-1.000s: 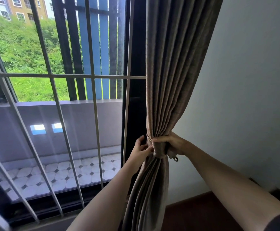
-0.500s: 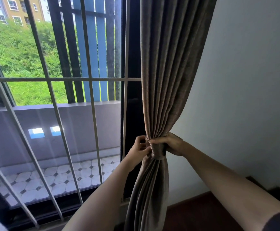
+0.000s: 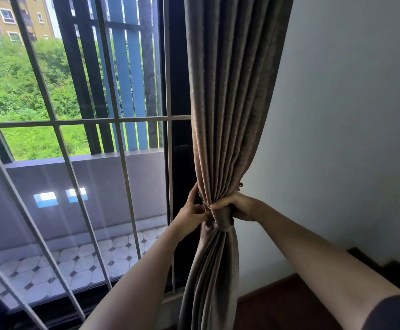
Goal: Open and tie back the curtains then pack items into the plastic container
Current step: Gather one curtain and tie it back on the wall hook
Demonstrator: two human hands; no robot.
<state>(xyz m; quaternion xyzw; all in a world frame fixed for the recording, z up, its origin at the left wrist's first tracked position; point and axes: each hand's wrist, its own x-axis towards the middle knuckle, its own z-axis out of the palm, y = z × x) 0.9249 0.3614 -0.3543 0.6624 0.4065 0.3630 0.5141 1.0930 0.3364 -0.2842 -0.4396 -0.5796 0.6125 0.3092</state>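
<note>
A taupe curtain (image 3: pixel 227 115) hangs gathered at the window's right side, against the white wall. A matching fabric tieback band (image 3: pixel 221 216) wraps its narrowest part. My right hand (image 3: pixel 238 207) grips the bundle and the band from the right side, fingers curled round the front. My left hand (image 3: pixel 193 209) is at the bundle's left edge, its fingers pinching the band's end there. A small dark ring or hook (image 3: pixel 240 185) shows just above my right hand, by the wall. No plastic container is in view.
White window bars (image 3: pixel 122 120) and a dark frame post (image 3: pixel 177 139) stand left of the curtain, with a tiled balcony beyond. The white wall (image 3: pixel 337 115) is on the right, and a dark wooden surface (image 3: pixel 277 303) lies below it.
The view has shifted slightly and my hands have stayed on the gathered curtain. The ring that hung below my right hand a second ago now shows above it, near the wall.
</note>
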